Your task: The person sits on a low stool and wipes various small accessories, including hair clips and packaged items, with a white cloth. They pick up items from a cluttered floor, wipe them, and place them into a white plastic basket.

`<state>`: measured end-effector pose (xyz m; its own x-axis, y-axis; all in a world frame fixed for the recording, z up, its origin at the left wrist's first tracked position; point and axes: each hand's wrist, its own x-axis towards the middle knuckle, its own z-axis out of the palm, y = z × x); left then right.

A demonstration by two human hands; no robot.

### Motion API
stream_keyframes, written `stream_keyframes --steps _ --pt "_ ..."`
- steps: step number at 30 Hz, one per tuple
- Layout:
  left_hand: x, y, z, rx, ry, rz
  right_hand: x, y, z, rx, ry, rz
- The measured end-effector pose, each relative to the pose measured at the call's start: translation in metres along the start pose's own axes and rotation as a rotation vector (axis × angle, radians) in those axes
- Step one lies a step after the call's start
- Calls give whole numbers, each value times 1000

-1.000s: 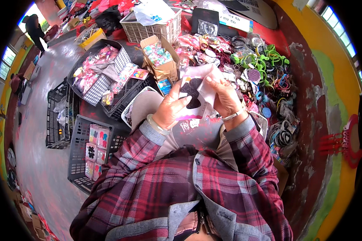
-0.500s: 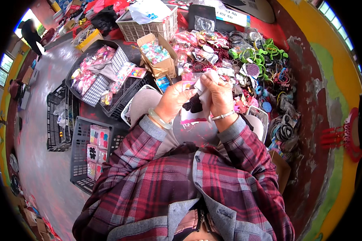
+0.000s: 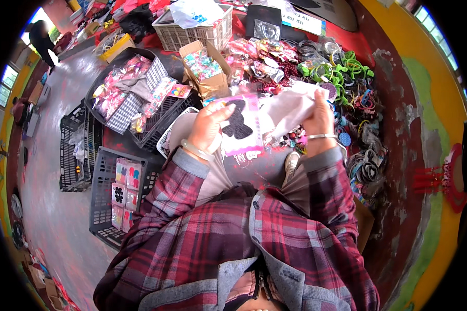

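My left hand (image 3: 208, 127) is closed on the left edge of a flat card pack (image 3: 251, 124) with pink borders. Thumb on top, it holds the pack face up, showing black rounded shapes, perhaps hair pads. My right hand (image 3: 320, 118) grips the right end of a pale limp sheet (image 3: 285, 110). Whether that sheet is cloth or thin wrap I cannot tell. It stretches out beside the pack, and its left end reaches the pack's right edge. Both hands are held up over my lap.
Beyond my hands lies a heap of hair bands (image 3: 342, 72) and bagged trinkets. A cardboard box (image 3: 220, 83) of small packs stands left of it, near a bin (image 3: 135, 106) of bagged goods. A grey crate (image 3: 99, 207) holding packs sits at my left. Further off stands a person (image 3: 40, 41).
My hands have moved apart. The right hand has drawn the pale sheet out to the right, and the pack in my left hand now shows its whole face.
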<state>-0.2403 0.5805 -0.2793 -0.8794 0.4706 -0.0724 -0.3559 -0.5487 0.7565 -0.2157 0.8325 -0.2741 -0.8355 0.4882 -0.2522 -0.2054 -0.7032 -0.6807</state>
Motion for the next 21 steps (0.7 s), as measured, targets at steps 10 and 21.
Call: stream_keyframes --steps 10,21 --pt "12 -3 -20 -319 146 -73 -25 -35 11 -8 -372 -33" --pt "5 -7 35 -448 -6 -58 -57 66 58 -1050 -753 -651"
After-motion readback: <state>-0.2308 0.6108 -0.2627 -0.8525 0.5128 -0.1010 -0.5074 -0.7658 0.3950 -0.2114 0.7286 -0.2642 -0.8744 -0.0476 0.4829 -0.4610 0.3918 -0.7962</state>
